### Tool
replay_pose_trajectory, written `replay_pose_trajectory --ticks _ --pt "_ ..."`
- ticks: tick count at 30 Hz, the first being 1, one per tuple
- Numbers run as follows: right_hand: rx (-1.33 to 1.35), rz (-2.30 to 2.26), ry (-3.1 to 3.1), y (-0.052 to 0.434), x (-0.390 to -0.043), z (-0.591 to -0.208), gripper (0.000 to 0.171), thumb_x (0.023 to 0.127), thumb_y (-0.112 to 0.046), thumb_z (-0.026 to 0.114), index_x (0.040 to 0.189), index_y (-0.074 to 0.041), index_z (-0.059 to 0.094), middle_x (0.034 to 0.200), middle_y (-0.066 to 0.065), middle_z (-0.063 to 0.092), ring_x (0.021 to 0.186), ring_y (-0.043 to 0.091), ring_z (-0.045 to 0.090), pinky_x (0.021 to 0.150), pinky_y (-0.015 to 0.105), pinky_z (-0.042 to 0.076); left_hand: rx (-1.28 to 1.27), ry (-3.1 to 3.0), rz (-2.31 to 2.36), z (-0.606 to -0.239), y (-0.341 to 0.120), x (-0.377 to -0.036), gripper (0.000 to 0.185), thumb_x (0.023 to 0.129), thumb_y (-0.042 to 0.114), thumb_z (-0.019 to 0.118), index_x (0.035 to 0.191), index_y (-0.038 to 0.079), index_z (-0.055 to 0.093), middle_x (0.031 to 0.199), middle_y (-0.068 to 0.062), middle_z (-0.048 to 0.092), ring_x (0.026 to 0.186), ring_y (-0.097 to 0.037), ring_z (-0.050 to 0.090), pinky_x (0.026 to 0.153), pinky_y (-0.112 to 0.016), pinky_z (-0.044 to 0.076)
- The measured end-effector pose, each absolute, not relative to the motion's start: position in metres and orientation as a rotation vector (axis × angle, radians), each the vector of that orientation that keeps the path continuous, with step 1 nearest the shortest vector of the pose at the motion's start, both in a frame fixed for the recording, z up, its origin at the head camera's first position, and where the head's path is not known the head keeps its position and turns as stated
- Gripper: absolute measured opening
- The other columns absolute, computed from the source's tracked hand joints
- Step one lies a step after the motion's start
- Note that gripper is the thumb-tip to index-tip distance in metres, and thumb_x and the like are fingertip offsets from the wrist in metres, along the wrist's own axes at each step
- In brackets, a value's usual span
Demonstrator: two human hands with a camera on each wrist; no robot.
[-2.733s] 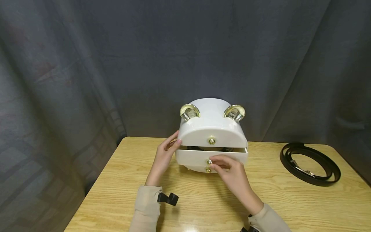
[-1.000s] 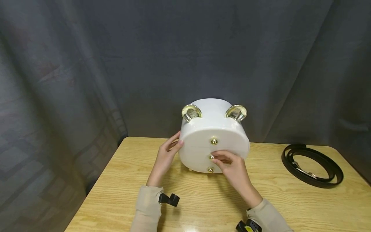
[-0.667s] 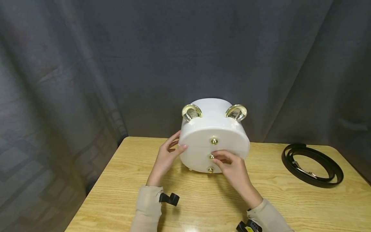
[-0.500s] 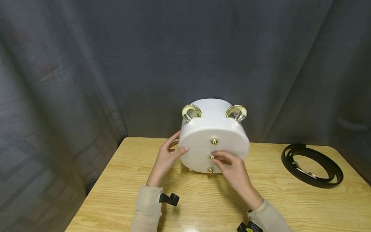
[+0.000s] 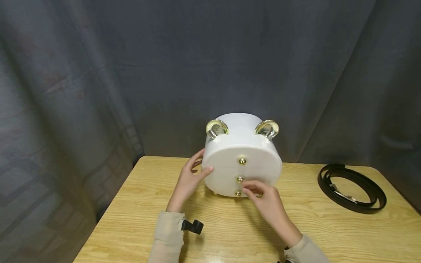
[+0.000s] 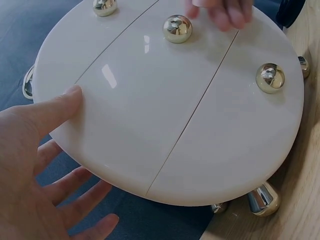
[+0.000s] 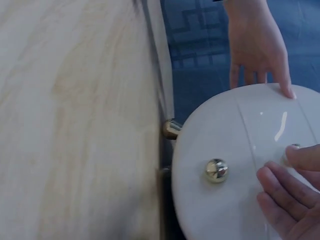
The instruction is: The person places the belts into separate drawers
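Note:
A white rounded drawer box (image 5: pixel 227 171) with gold bear-like ears and small gold feet stands on the table. Its three drawer fronts sit flush, each bearing a gold ball knob. At the box's left side, my left hand (image 5: pixel 188 182) rests its thumb on the middle drawer front (image 6: pixel 135 105), fingers extended along the side. My right hand (image 5: pixel 267 199) is just beside the middle knob (image 5: pixel 240 179), fingers loosely bent and holding nothing. In the right wrist view the right thumb (image 7: pixel 305 157) partly covers that knob.
A coiled black belt (image 5: pixel 358 208) with a metal buckle lies on the wooden table (image 5: pixel 230 237) to the right. A dark grey curtain (image 5: pixel 210 65) hangs directly behind the table's back edge.
The middle drawer has slid from partly pulled out to flush. My left thumb has moved onto the front. My right hand has let go of the middle knob and shifted slightly down.

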State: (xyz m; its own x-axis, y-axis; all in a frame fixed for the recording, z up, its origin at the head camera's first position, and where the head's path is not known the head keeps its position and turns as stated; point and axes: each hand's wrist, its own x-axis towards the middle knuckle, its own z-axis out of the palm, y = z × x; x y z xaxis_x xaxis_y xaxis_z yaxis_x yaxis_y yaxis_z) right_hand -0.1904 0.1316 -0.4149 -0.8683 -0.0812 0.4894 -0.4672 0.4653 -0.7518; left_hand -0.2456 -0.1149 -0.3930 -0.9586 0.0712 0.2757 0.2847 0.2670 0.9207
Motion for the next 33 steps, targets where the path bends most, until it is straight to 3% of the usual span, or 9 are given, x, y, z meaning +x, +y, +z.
replay_pose_trajectory --ticks 10,17,33 --pt "0.445 1.357 -2.476 0.134 -0.192 -0.430 0.020 0.079 0.003 0.079 0.097 -0.004 0.075 0.088 0.002 0.073 0.081 0.015 0.069 0.075 0.029 0.058 -0.357 -2.349 -1.766 -0.393 -0.114 -0.245 0.065 0.089 0.029 0.076 0.147 0.029 0.048 0.144 -0.004 0.050 0.127 -0.027 0.051 0.102 -0.056 0.039" --pt "0.456 1.346 -2.588 0.134 -0.193 -0.437 0.026 0.081 0.003 0.077 0.106 -0.002 0.073 0.091 0.002 0.072 0.083 0.017 0.069 0.076 0.029 0.057 -0.362 -2.345 -1.772 -0.394 -0.115 -0.246 0.067 0.088 0.029 0.077 0.148 0.029 0.047 0.144 -0.004 0.049 0.127 -0.029 0.051 0.101 -0.057 0.038" --pt "0.569 1.560 -2.530 0.132 -0.208 -0.443 0.019 0.087 0.003 0.072 0.106 0.004 0.073 0.101 0.018 0.072 0.083 0.023 0.072 0.074 0.024 0.057 -0.368 -2.351 -1.743 -0.394 -0.116 -0.246 0.067 0.088 0.031 0.077 0.148 0.028 0.047 0.146 -0.004 0.049 0.127 -0.028 0.051 0.103 -0.054 0.038"
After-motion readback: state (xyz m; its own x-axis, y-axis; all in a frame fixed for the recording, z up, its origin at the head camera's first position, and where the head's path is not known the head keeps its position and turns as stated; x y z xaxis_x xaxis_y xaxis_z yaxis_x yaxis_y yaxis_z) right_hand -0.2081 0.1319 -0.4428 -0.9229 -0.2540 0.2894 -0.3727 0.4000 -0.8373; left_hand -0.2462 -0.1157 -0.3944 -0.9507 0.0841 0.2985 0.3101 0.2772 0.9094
